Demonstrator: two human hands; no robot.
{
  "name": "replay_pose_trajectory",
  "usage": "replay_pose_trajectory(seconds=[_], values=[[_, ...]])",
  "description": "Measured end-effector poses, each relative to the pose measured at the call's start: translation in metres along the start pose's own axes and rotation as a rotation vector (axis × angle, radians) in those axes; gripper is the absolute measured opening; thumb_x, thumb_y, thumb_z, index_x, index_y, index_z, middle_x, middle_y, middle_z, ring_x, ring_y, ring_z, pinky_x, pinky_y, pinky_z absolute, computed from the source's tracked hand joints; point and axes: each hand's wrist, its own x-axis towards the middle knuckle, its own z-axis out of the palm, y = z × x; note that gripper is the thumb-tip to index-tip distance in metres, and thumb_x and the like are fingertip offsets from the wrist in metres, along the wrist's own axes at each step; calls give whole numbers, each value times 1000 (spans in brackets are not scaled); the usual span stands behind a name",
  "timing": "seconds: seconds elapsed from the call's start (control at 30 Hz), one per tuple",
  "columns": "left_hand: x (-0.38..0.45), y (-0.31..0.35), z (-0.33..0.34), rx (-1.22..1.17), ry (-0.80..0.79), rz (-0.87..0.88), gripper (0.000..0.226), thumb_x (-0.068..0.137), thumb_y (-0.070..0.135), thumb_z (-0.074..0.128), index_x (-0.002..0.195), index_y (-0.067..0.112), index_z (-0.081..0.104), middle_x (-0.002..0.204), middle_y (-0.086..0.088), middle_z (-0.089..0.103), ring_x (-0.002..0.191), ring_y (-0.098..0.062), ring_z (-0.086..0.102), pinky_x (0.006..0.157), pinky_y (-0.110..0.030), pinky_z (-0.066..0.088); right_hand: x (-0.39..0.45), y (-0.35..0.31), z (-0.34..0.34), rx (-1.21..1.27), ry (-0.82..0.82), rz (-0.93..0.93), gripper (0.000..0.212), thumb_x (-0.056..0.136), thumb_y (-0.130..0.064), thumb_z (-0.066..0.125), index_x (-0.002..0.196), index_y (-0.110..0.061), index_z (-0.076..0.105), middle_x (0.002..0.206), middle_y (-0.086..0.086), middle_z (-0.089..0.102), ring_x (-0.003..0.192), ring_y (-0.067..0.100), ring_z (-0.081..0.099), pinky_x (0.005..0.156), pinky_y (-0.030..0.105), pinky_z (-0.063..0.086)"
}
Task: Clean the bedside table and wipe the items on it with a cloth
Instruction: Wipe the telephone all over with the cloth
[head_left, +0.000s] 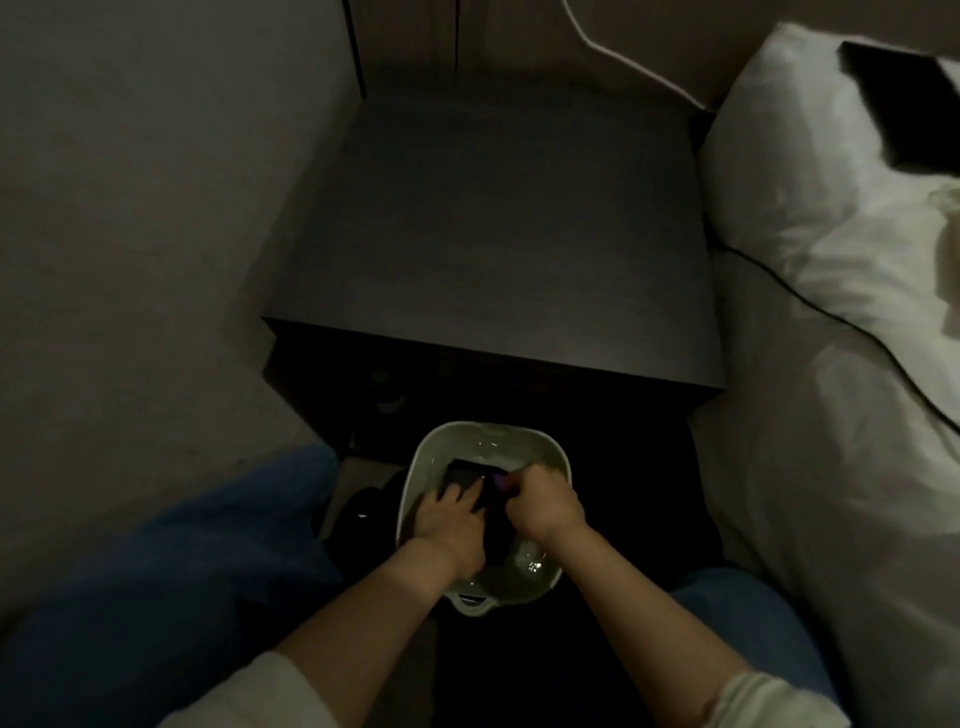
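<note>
The person kneels or squats on the floor facing the bedside table (498, 234), its dark worktop showing no items in this view; the shelf below is too dark to read. A pale basin (545, 452) stands on the floor just in front of the table, between the person's knees, and glints on its bottom suggest it holds water. Both hands are down inside it, working a dark cloth (485, 499). The left hand (447, 525) lies on the cloth with fingers spread and fairly straight, pressing it flat against the basin floor, apparently to anchor it. The right hand (545, 506) has its grip curled into a closed bunch over the cloth's right part, seemingly gathering or squeezing it; the fingertips themselves are hidden, so exactly how much fabric is pinched cannot be told. The basin's low placement, close to the table's front, looks chosen so that drips fall clear of the worktop and the bed (831, 364) alongside on the right. A dark cable (810, 304) trails across the bedding, and a white cable (623, 57) runs down the wall behind. Judgement: the cloth is being wetted or rinsed, and wringing it out seems the necessary next requirement before any wiping; an over-wet cloth risks leaving water on the worktop.
</note>
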Motion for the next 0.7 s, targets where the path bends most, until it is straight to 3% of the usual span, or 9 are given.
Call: replay_pose_trajectory(seconds=[0.13, 0.27, 0.33, 0.43, 0.53, 0.63, 0.7], values=[[11, 5, 11, -24, -92, -25, 67, 92, 33, 46, 153, 24, 18, 161, -1, -6, 146, -28, 8, 117, -48, 13, 3, 7, 6, -17, 17, -5, 32, 86, -12, 53, 113, -20, 69, 114, 10, 63, 108, 28, 59, 82, 33, 51], [17, 6, 17, -53, -65, -34, 73, 90, 30, 48, 154, 22, 12, 161, -5, -1, 145, -28, 12, 117, -45, 16, 6, 14, 13, -12, 73, 10, 28, 88, -13, 53, 111, -16, 69, 113, 11, 63, 106, 28, 59, 83, 33, 51], [17, 8, 14, -56, -13, -35, 71, 89, 28, 49, 153, 19, 18, 160, -8, 7, 143, -29, 17, 117, -42, 18, 9, 17, 16, -46, 43, 17, 30, 87, -14, 54, 114, -17, 68, 116, 10, 63, 110, 28, 58, 85, 33, 50], [11, 11, 14, -127, 204, -87, 56, 86, 22, 51, 141, 19, 41, 151, -7, 30, 132, -28, 35, 108, -37, 33, 14, 14, 20, -20, -34, 57, 30, 87, -15, 54, 115, -10, 64, 117, 13, 65, 112, 30, 60, 88, 32, 49], [9, 9, 17, -527, 354, -286, 50, 85, 14, 50, 135, 19, 46, 140, -7, 42, 123, -30, 47, 101, -38, 43, 21, 4, 27, 125, -85, 139, 43, 90, -19, 55, 130, -5, 47, 128, 17, 59, 120, 31, 56, 94, 32, 46], [17, 3, 15, -1119, 230, -480, 43, 88, 13, 52, 131, 13, 53, 132, -15, 53, 119, -32, 53, 101, -38, 44, 26, -2, 35, 268, -166, 223, 52, 91, -22, 57, 137, -4, 39, 136, 17, 53, 126, 31, 52, 101, 32, 43], [22, 2, 16, -1472, 139, -531, 30, 89, 15, 54, 118, 12, 62, 115, -17, 65, 105, -32, 63, 95, -43, 51, 25, -2, 39, 326, -210, 261, 49, 92, -20, 56, 137, -5, 41, 136, 17, 53, 126, 31, 51, 101, 32, 41]])
